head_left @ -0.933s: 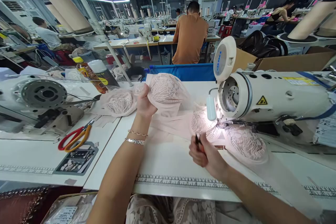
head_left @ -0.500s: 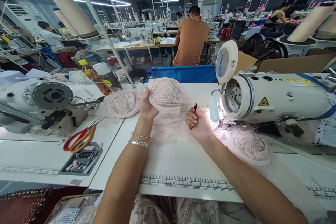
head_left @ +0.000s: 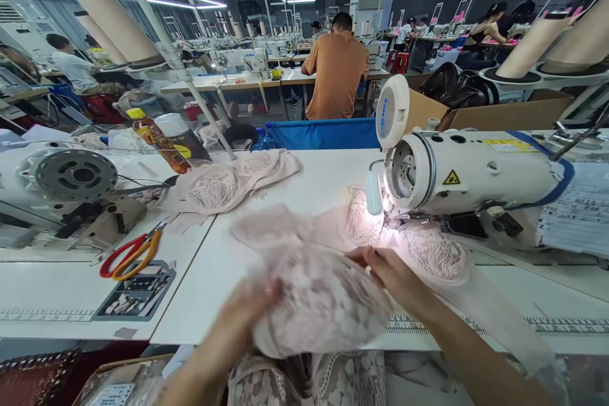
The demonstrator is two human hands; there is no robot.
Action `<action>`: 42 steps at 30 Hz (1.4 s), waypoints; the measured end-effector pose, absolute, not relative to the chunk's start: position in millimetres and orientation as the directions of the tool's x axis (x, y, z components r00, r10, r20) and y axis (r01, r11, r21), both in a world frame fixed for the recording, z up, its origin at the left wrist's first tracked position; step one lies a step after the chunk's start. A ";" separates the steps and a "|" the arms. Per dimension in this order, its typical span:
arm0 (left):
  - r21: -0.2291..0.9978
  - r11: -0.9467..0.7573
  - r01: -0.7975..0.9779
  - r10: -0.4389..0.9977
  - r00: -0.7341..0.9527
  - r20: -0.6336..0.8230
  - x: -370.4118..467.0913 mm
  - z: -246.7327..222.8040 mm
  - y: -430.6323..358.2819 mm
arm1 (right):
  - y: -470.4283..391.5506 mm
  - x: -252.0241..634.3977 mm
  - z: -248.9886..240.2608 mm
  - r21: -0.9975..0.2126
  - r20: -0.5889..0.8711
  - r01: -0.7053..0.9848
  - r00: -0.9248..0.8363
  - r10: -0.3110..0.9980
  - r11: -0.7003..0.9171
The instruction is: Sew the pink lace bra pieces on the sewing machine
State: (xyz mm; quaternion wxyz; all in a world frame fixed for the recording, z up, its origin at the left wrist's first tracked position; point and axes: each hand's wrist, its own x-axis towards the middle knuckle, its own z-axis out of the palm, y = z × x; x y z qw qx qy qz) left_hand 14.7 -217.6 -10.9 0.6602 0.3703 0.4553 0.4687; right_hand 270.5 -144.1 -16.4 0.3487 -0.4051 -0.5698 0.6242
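A pale pink lace bra piece (head_left: 323, 298), blurred by motion, hangs over the table's front edge between my hands. My left hand (head_left: 254, 307) grips its left side, thumb on top. At its upper right side, my right hand (head_left: 385, 266) has its fingers closed on the fabric; the small orange-handled snips are not visible there. Another lace piece (head_left: 435, 254) lies under the head of the white sewing machine (head_left: 476, 168), whose lamp lights the fabric. More lace cups (head_left: 212, 187) rest on the table at the back left.
Red and orange-handled scissors (head_left: 133, 254) lie beside a grey parts tray (head_left: 137, 292) on the left. A second machine (head_left: 61, 181) stands behind them. Spray bottles (head_left: 162, 139) stand at the back. A person in an orange shirt (head_left: 337, 73) sits ahead, facing away.
The lace piece has come down toward the table's front edge with my left hand. My right hand has moved lower and right, now on fabric, and the snips are out of sight. The view has shifted slightly.
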 end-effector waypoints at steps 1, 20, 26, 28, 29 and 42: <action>0.919 0.363 -0.152 0.930 0.117 -0.348 26.1 -27.1 -234.5 | -151.3 273.5 -13.6 -0.991 -0.115 0.111 -0.485 0.867 -0.069; 0.754 -0.650 0.095 0.389 0.894 0.223 77.4 3.9 -195.9 | -267.6 340.0 -11.6 -0.861 0.005 0.413 -0.578 0.816 0.298; 0.991 0.133 0.013 0.666 0.739 -0.099 58.2 -11.1 -221.3 | -272.6 366.6 -31.3 -0.954 -0.136 0.296 -0.589 0.797 0.055; 0.892 0.428 -0.144 0.748 0.611 -0.260 64.6 -30.0 -234.4 | -268.8 364.6 -39.0 -0.986 -0.129 0.161 -0.606 0.785 -0.038; 0.823 0.521 -0.226 0.753 0.575 -0.319 69.3 -39.3 -240.5 | -266.8 361.7 -42.4 -0.992 -0.123 0.089 -0.602 0.789 -0.087; 0.640 0.577 -0.507 0.806 0.481 -0.345 92.7 -74.4 -268.4 | -265.3 330.5 -57.2 -0.921 -0.221 -0.172 -0.507 0.833 -0.349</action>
